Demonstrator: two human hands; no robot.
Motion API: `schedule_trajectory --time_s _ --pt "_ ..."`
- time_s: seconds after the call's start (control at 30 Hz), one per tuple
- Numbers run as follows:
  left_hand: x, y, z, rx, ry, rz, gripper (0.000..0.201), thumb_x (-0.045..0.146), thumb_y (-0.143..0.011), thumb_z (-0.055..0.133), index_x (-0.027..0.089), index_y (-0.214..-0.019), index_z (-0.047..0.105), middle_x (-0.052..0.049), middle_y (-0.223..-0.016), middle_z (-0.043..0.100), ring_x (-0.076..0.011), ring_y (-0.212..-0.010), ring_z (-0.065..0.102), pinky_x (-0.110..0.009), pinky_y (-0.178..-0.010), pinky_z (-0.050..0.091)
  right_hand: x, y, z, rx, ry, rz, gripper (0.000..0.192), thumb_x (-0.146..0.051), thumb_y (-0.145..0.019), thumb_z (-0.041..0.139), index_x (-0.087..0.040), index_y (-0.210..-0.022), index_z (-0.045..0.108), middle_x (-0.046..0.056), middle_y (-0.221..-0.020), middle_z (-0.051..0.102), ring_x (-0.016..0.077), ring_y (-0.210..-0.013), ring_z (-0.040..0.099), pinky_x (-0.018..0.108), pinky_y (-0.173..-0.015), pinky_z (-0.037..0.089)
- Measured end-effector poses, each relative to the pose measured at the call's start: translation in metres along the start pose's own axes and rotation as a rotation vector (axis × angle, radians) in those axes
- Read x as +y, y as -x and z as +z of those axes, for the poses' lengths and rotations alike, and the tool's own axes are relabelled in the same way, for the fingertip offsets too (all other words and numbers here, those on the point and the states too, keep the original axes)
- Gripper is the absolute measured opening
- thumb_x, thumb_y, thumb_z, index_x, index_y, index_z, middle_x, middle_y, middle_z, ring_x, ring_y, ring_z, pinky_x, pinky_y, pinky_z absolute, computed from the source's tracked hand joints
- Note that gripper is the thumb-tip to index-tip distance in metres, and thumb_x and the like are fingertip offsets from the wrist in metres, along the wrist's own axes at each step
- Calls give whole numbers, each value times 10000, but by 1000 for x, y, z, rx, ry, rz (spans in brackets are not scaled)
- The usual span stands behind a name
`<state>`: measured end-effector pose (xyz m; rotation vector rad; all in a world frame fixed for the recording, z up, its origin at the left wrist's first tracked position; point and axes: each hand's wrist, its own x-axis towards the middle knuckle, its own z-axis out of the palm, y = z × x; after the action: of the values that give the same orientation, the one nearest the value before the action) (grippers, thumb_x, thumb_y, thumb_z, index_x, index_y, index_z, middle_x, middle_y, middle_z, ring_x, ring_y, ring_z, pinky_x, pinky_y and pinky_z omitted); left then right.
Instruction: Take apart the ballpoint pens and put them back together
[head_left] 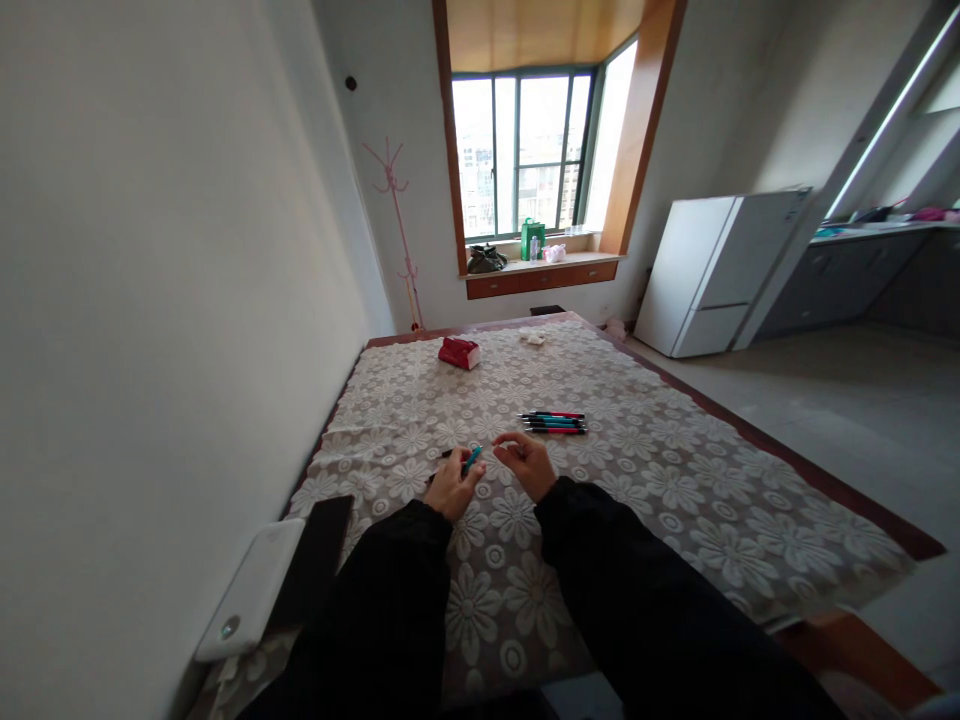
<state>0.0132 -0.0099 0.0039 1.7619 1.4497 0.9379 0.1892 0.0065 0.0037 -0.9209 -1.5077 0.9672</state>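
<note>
Head view, looking down at a worktop under a floral lace cloth.

Left hand: fingers closed around a teal pen, barrel pointing up toward 1 o'clock. A dark part, possibly a second pen or a cap, sticks out of the hand toward 10 o'clock; too small to identify.

Right hand: just beside the left, at its 3 o'clock. Fingertips pinched together, perhaps on a small part; cannot tell whether anything is held.

Row of pens: red, teal and dark barrels lying side by side on the cloth, near the right hand at its 1 o'clock, not touching it.

Handling judgement: the pen looks light, stiff and smooth plastic, so somewhat slippery; a mid-barrel pinch should control it best. Any small loose part could snag or get lost in the lace.

Also present: red box at 12 o'clock, far end; white device and dark flat item at 8 o'clock.
</note>
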Motion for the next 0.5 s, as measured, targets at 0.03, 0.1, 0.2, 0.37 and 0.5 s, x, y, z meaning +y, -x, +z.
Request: schedule_trajectory --time_s 0.03,0.1,0.2,0.37,0.5 --pt "2 2 -1 -25 -54 29 247 421 -895 476 197 -983 528 -27 -866 638 -172 -804 593 -256 -694 387 0 0 0 -3 3 -2 230 -390 -792 639 -174 -870 651 -98 -497 257 80 -462 214 244 -460 162" --pt "6 5 -1 -79 -151 66 247 414 -940 394 210 -994 524 -8 -798 627 -166 -732 587 -252 -655 359 2 -1 0 -23 1 -1 231 -389 -789 641 -174 -873 648 -99 -496 252 79 -458 215 241 -457 162" --pt "10 9 -2 -108 -282 96 266 422 -960 355 225 -984 533 19 -677 566 -164 -643 557 -248 -603 297 5 -1 1 -64 -1 13 233 -389 -789 638 -171 -873 639 -103 -485 252 76 -450 214 237 -450 158" --pt "7 9 -1 -100 -278 126 281 432 -959 362 236 -953 563 10 -659 538 -172 -634 541 -247 -591 253 4 0 1 -104 -4 32 249 -401 -780 642 -168 -868 632 -102 -466 270 74 -440 224 233 -441 155" --pt "3 8 1 -81 -180 154 260 453 -932 429 250 -882 584 7 -637 535 -175 -602 523 -247 -577 234 2 -1 1 -99 -52 71 294 -448 -776 642 -174 -878 623 -98 -463 305 71 -422 215 234 -427 146"
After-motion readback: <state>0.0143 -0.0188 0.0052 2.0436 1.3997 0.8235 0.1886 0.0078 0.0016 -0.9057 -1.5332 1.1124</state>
